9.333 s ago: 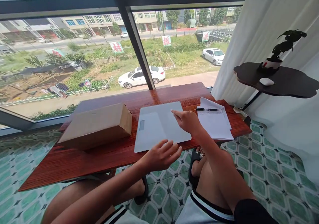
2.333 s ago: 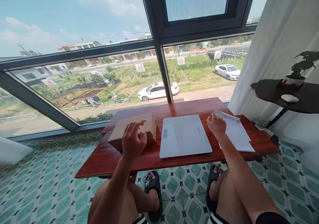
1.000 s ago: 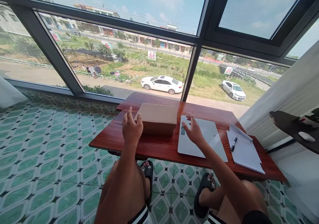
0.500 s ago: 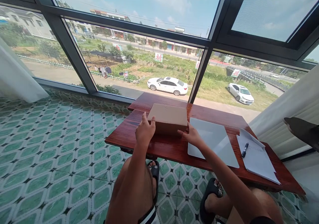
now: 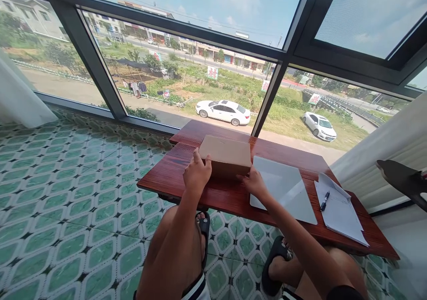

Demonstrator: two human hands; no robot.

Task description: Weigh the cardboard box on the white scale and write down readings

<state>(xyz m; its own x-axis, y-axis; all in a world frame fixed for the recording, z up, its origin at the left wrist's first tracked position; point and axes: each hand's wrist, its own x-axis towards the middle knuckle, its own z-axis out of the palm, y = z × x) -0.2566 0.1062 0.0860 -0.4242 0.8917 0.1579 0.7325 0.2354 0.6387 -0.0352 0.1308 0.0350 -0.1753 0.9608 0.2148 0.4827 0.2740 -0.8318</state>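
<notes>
Cardboard box (image 5: pixel 225 151) sits between the two hands at the desk (image 5: pixel 170 173), its plain top facing up. The left hand (image 5: pixel 198 172) is partly curled around the near left corner, thumb at the front edge and fingers along the end. The right hand (image 5: pixel 255 182) has the opposite end, thumb toward the front face and fingers at the side, also partly curled, so both have hold of the box. Whether its underside touches the desk is hard to tell in the shadow. Just right of the right hand, partly behind that forearm, lies a flat white panel (image 5: pixel 287 182). Farther right of that hand are papers (image 5: pixel 343 215), with a dark pen (image 5: pixel 325 201) lying on them.
</notes>
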